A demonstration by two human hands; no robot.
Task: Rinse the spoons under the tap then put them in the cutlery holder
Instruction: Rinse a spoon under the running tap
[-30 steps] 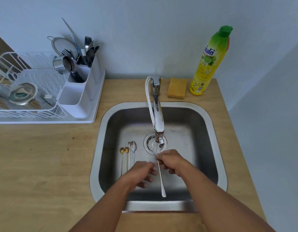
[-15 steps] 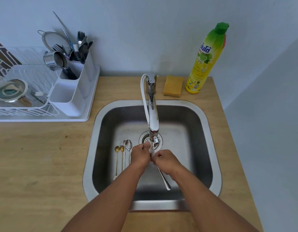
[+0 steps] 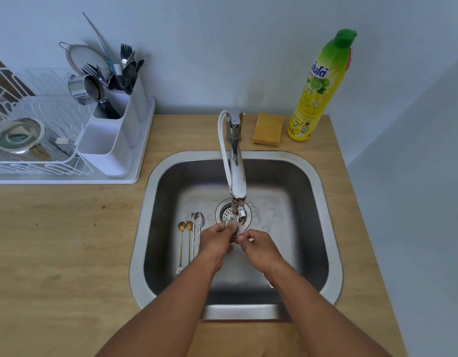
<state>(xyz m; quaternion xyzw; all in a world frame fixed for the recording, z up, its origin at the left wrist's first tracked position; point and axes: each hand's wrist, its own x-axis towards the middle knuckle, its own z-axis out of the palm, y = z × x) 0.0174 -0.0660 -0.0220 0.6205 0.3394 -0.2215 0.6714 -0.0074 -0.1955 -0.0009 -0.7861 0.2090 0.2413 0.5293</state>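
- We stood at a wooden table (image 3: pixel 55 253) whose near and left edges were cut off by the frame.
- The steel sink (image 3: pixel 323 228) sat in it, the tap (image 3: pixel 236 176) reaching out over the drain.
- The white dish rack (image 3: pixel 42 168) at far left was cropped; its cutlery holder (image 3: pixel 112 148) held forks and spoons upright.
- The yellow soap bottle (image 3: pixel 318 91) bore a label we couldn't read.
- Our left hand (image 3: pixel 217 240) and right hand (image 3: pixel 260 247) both pinched one spoon (image 3: pixel 269 282) under the spout; its bowl was hidden in the fingers, and its handle ran back and rightward beneath the right wrist.
- Four spoons (image 3: pixel 190 240) lay side by side on the sink floor, bowls pointing away.
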